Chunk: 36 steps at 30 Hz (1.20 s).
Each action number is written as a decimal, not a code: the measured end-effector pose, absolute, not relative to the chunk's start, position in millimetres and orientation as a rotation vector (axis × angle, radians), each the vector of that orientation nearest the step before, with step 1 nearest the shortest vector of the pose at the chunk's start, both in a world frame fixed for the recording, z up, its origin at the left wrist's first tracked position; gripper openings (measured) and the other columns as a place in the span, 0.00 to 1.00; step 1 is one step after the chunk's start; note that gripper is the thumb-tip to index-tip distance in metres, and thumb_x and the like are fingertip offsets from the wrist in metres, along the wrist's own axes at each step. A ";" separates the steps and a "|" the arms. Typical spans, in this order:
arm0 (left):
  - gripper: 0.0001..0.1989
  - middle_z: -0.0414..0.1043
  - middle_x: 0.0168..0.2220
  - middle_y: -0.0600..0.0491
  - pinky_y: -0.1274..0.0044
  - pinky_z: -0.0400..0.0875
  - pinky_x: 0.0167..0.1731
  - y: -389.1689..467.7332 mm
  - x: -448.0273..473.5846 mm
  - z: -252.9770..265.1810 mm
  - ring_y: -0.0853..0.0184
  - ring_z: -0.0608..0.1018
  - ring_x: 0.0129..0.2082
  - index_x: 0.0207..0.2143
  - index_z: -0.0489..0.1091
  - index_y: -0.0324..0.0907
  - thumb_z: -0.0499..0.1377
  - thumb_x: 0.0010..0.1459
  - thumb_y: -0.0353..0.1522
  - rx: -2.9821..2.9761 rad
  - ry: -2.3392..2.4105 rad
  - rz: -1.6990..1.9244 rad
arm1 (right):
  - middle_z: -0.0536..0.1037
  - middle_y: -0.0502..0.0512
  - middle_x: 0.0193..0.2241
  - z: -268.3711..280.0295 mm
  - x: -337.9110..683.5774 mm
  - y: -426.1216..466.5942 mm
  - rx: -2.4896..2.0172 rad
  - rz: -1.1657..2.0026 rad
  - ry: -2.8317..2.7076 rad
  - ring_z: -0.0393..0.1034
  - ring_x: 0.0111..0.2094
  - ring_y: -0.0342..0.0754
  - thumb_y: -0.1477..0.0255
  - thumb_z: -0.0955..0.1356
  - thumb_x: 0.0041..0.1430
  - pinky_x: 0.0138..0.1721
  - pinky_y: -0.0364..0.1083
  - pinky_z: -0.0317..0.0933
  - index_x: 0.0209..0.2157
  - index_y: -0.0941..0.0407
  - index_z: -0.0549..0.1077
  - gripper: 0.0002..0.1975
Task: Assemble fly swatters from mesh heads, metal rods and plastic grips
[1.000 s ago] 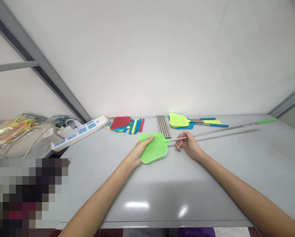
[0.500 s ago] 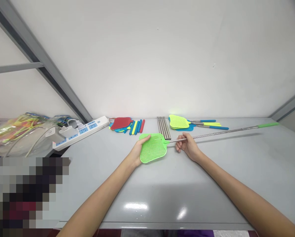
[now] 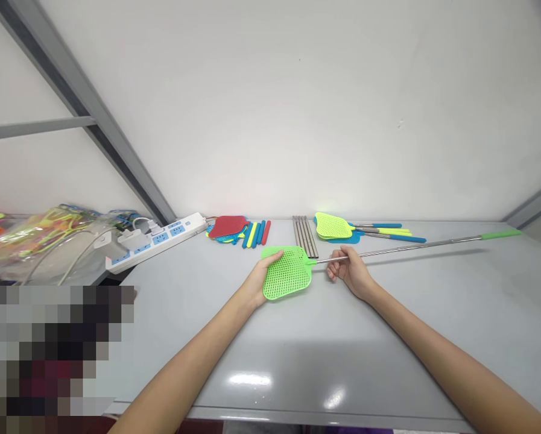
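A green fly swatter [image 3: 288,274] with a long extended metal rod and a green grip lies across both my hands, its grip pointing right. My left hand [image 3: 257,280] pinches the left edge of the mesh head, thumb on top and the other fingers underneath. Just right of the head, my right hand [image 3: 349,271] is closed around the rod with curled fingers. Behind the hands lie several bare metal rods [image 3: 305,236] side by side. To their right is a pile of finished-looking swatters [image 3: 333,226] with yellow and blue heads.
Loose swatter heads [image 3: 227,225], red on top, sit at the back left beside several coloured grips [image 3: 256,234]. A white power strip [image 3: 161,239] with plugs lies farther left, near plastic-bagged goods [image 3: 48,241]. The grey table [image 3: 388,355] meets a white wall behind.
The whole scene has shifted slightly right in view as the camera turned. Both hands keep the same hold on the green fly swatter.
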<state>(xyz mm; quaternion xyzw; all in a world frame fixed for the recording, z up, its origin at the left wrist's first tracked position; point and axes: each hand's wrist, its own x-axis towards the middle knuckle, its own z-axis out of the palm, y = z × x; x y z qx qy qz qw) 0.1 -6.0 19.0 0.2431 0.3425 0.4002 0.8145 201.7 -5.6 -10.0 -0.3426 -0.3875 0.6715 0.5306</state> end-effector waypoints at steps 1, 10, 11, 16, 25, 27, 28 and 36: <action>0.15 0.72 0.38 0.44 0.66 0.67 0.40 -5.7 0.0 18.3 0.59 0.74 0.37 0.39 0.68 0.35 0.55 0.49 0.33 0.521 0.731 0.853 | 0.59 0.49 0.11 -10.6 201.9 -5.2 -0.809 1.604 -0.922 0.59 0.15 0.44 0.63 0.56 0.53 0.17 0.43 0.51 0.13 0.57 0.61 0.20; 0.15 0.72 0.37 0.46 0.68 0.67 0.40 -4.8 0.2 16.6 0.59 0.74 0.38 0.39 0.68 0.35 0.55 0.49 0.33 0.518 0.714 0.846 | 0.59 0.49 0.11 -8.6 201.7 -5.6 -0.828 1.592 -0.902 0.59 0.14 0.44 0.64 0.56 0.53 0.16 0.43 0.51 0.12 0.57 0.61 0.20; 0.15 0.72 0.37 0.46 0.68 0.67 0.40 -4.8 0.5 17.1 0.59 0.74 0.38 0.39 0.68 0.35 0.55 0.49 0.33 0.517 0.720 0.845 | 0.59 0.50 0.10 -8.6 201.6 -5.8 -0.829 1.588 -0.902 0.59 0.14 0.44 0.65 0.56 0.53 0.16 0.43 0.51 0.12 0.57 0.61 0.20; 0.14 0.72 0.37 0.45 0.68 0.68 0.39 -4.3 1.2 18.1 0.59 0.74 0.37 0.39 0.68 0.36 0.54 0.49 0.33 0.510 0.755 0.853 | 0.59 0.50 0.10 -8.5 201.5 -5.8 -0.832 1.580 -0.911 0.59 0.14 0.44 0.64 0.56 0.53 0.17 0.43 0.52 0.12 0.57 0.60 0.21; 0.14 0.72 0.38 0.46 0.68 0.67 0.40 -2.5 -1.3 11.4 0.59 0.73 0.38 0.38 0.68 0.37 0.56 0.48 0.33 0.521 0.786 0.862 | 0.60 0.50 0.10 -6.9 200.8 -5.6 -0.840 1.573 -0.901 0.60 0.14 0.44 0.64 0.56 0.52 0.16 0.42 0.52 0.11 0.57 0.60 0.20; 0.13 0.72 0.36 0.47 0.69 0.68 0.39 -2.7 -0.7 11.6 0.60 0.74 0.36 0.37 0.68 0.37 0.56 0.48 0.33 0.522 0.797 0.867 | 0.60 0.50 0.10 -7.4 201.1 -5.8 -0.834 1.569 -0.891 0.60 0.14 0.44 0.64 0.56 0.52 0.16 0.42 0.52 0.11 0.57 0.60 0.20; 0.13 0.72 0.35 0.47 0.69 0.68 0.38 -3.0 -0.2 12.2 0.61 0.75 0.35 0.37 0.68 0.37 0.56 0.48 0.33 0.523 0.800 0.870 | 0.60 0.49 0.10 -7.6 201.2 -6.0 -0.832 1.568 -0.885 0.60 0.14 0.44 0.64 0.56 0.52 0.16 0.42 0.52 0.11 0.57 0.60 0.20; 0.13 0.73 0.33 0.47 0.73 0.69 0.35 -7.1 4.3 14.9 0.63 0.75 0.31 0.35 0.69 0.36 0.56 0.47 0.35 0.593 0.879 0.926 | 0.60 0.49 0.10 -7.7 200.8 -5.4 -0.827 1.578 -0.852 0.59 0.14 0.44 0.66 0.57 0.51 0.16 0.43 0.51 0.12 0.58 0.60 0.18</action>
